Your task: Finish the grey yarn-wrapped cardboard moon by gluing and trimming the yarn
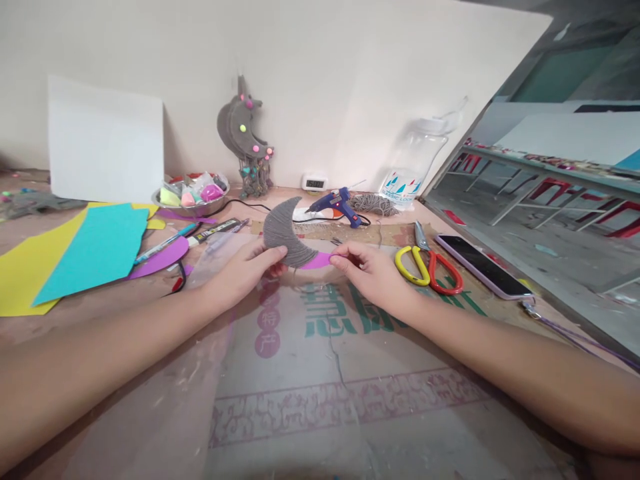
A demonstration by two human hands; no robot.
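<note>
A crescent moon (286, 233) is raised over the table, mostly wound with grey yarn, its purple tip bare at the right. My left hand (260, 260) grips its lower left side, thumb on the yarn and fingers behind. My right hand (363, 267) pinches the purple tip between thumb and fingers. Below both hands lies a printed cardboard sheet (300, 380) under clear plastic. Behind the crescent rests a blue glue gun (337, 205), and a bundle of grey yarn (375, 204) is near it. Scissors (427, 263) with yellow and red handles lie right of my right hand.
A phone (483, 267) lies at the right edge. Yellow foam sheet (45, 250) and turquoise sheet (93, 247) lie left, near a metal bowl (193, 208). A finished-looking moon ornament (245, 137), small clock (315, 182) and plastic jar (415, 160) stand at the back.
</note>
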